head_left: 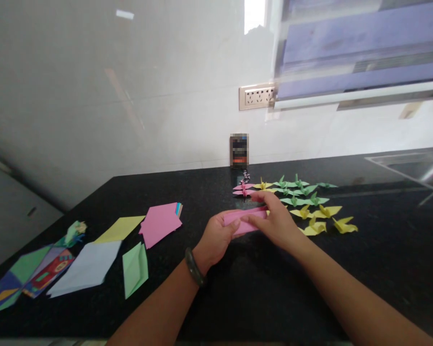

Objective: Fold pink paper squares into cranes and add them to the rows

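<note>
Your left forearm [155, 307] and right forearm [350, 283] come nearest, reaching over the dark counter [248, 302] to a folded strip of pink paper [247, 226] held between both hands, around the middle of the scene. Your left hand [216, 235] is closed on its left end, thumb on top and fingers behind. Your right hand [274, 218] has its right end, thumb pressed to the near face, forefinger arched up and apart; its other fingers are hidden, so how firmly they grip cannot be told.

Watch that thumb: if the layers slip beneath it, a crease pressed there would likely run crooked. Pulling your hands apart could tear the strip. The strip appears held up, so a crease would lack firm backing.

Yellow birds [313, 227] and green birds [294, 202] lie just beyond your right hand, pink birds [244, 189] farther off; a sweeping wrist could scatter or crush them. On the left, your bracelet [195, 267] might snag the green folded paper [135, 273] if that arm swings wide.
</note>
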Demonstrator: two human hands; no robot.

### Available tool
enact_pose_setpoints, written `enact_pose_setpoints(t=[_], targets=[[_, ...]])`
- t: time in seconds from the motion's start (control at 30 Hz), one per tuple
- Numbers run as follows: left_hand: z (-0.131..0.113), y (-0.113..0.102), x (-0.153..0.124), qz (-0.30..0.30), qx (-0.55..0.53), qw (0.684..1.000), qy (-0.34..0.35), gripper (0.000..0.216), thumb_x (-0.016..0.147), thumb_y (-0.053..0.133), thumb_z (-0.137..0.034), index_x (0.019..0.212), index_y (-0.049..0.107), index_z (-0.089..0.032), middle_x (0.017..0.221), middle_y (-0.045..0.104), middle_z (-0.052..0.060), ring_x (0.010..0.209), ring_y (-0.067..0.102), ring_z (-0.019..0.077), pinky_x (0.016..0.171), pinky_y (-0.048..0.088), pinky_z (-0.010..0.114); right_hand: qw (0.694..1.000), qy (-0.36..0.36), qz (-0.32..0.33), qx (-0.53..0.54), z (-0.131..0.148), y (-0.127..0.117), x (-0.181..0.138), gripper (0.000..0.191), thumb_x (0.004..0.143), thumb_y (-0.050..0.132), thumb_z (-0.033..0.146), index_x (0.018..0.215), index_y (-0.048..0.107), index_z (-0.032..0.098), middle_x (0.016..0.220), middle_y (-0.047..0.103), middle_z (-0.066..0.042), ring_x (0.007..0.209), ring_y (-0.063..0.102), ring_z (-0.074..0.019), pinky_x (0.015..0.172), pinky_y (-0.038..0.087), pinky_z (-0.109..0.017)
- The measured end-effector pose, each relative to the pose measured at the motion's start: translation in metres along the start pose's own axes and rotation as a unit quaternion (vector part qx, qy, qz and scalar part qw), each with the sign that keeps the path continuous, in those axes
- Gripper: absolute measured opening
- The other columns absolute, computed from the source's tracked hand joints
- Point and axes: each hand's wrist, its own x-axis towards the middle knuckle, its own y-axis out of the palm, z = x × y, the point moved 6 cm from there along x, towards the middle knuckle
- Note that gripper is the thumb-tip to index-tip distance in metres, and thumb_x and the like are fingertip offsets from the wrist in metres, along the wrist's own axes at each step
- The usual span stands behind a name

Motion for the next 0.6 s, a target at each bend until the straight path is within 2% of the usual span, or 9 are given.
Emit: enact_pose_setpoints(t=[0.03, 0.1, 0.17, 0.2, 0.27, 0.43, 0.6], targets=[[0.0, -0.002, -0.001, -0.009, 0.004, 1.0, 0.002, 0.038, 0.072, 0.064, -0.025, 0.106, 0.059, -0.009, 0.106, 0.064, 0.014, 0.095, 0.06, 0.0243, 0.089, 0.043, 0.039, 0.997, 0.068, 0.014, 0.034, -0.006, 0.0, -0.001, 0.049, 0.062, 0.071, 0.027, 0.106, 0.053, 0.017, 0.094, 0.059, -0.008, 0.085, 0.055, -0.0209, 0.074, 0.045, -0.037], [-0.002, -0.008, -0.001, -0.031, 0.01, 0.999, 0.012, 0.037, 0.072, 0.063, -0.023, 0.106, 0.058, -0.01, 0.104, 0.064, 0.014, 0.092, 0.061, 0.0231, 0.086, 0.044, 0.038, 0.976, 0.169, 0.085, 0.108, -0.012, 0.008, -0.004, 0.056, 0.057, 0.074, 0.028, 0.107, 0.053, 0.015, 0.089, 0.061, -0.006, 0.074, 0.056, -0.0171, 0.065, 0.046, -0.03], [-0.004, -0.015, -0.002, -0.054, 0.016, 0.998, 0.022, 0.036, 0.071, 0.064, -0.022, 0.105, 0.057, -0.01, 0.101, 0.065, 0.012, 0.088, 0.061, 0.0213, 0.083, 0.046, 0.037, 0.939, 0.235, 0.144, 0.205, -0.014, 0.018, -0.009, 0.045, 0.061, 0.069, 0.03, 0.1, 0.055, 0.014, 0.079, 0.061, -0.003, 0.063, 0.054, -0.0131, 0.051, 0.043, -0.024], [-0.005, -0.017, -0.002, -0.063, 0.025, 0.997, 0.028, 0.035, 0.071, 0.064, -0.022, 0.104, 0.057, -0.011, 0.1, 0.065, 0.011, 0.087, 0.061, 0.0205, 0.082, 0.046, 0.036, 0.928, 0.248, 0.157, 0.23, -0.014, 0.022, -0.011, 0.036, 0.063, 0.068, 0.031, 0.093, 0.058, 0.013, 0.075, 0.06, -0.002, 0.06, 0.052, -0.0114, 0.048, 0.041, -0.021], [-0.005, -0.019, -0.002, -0.066, 0.041, 0.996, 0.033, 0.036, 0.071, 0.065, -0.023, 0.104, 0.057, -0.012, 0.097, 0.065, 0.009, 0.084, 0.061, 0.0184, 0.077, 0.048, 0.033, 0.92, 0.271, 0.137, 0.25, -0.017, 0.024, -0.013, 0.023, 0.066, 0.065, 0.033, 0.075, 0.058, 0.013, 0.063, 0.055, 0.001, 0.053, 0.047, -0.0084, 0.044, 0.038, -0.019], [-0.009, -0.023, -0.005, -0.124, 0.148, 0.98, 0.056, 0.041, 0.062, 0.072, -0.026, 0.099, 0.059, -0.015, 0.089, 0.064, 0.004, 0.074, 0.059, 0.0141, 0.061, 0.047, 0.023, 0.913, 0.301, 0.094, 0.259, -0.024, 0.025, -0.015, 0.025, 0.064, 0.065, 0.037, 0.063, 0.054, 0.014, 0.054, 0.049, 0.004, 0.046, 0.04, -0.0066, 0.041, 0.033, -0.019], [-0.013, -0.024, -0.006, -0.149, 0.222, 0.962, 0.061, 0.026, 0.064, 0.069, -0.032, 0.078, 0.061, -0.011, 0.065, 0.058, 0.001, 0.057, 0.053, 0.0104, 0.052, 0.045, 0.021, 0.927, 0.282, 0.104, 0.226, -0.021, 0.024, -0.014, 0.029, 0.064, 0.065, 0.04, 0.058, 0.051, 0.015, 0.049, 0.045, 0.005, 0.043, 0.036, -0.0062, 0.039, 0.027, -0.019]])
